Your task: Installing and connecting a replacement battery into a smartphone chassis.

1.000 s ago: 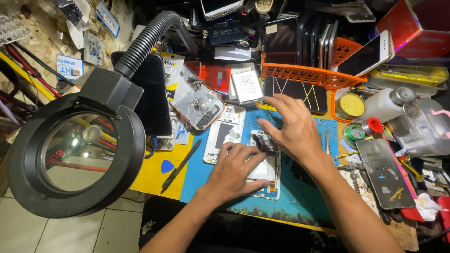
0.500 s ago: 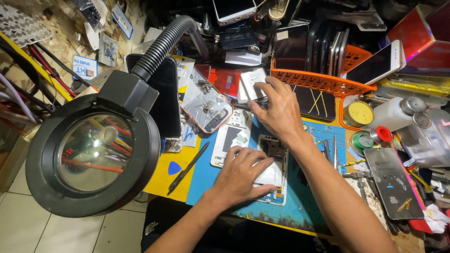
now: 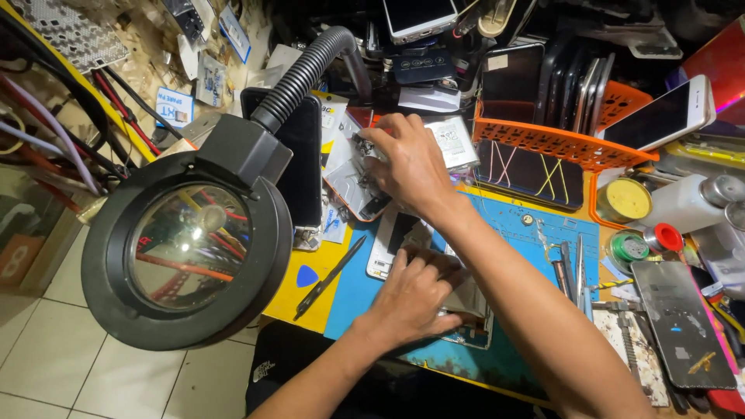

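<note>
The right hand [image 3: 410,167] reaches across to a small white parts tray [image 3: 351,174] at the back of the surface, fingers curled down into the loose metal bits inside; whether the grip has closed on anything cannot be told. The left hand [image 3: 415,299] lies flat, grip released, pressing an opened phone [image 3: 469,330] onto the blue mat [image 3: 535,225]. Behind, an orange basket [image 3: 559,140] holds upright phones and screens. A round yellow tin [image 3: 625,200] sits uncovered at the right.

Cluttered yellow workbench [image 3: 289,299]: blue mat [image 3: 508,365], opened phone [image 3: 473,330], black pen [image 3: 330,277], blue pick [image 3: 307,275], orange tray [image 3: 559,143].
</note>
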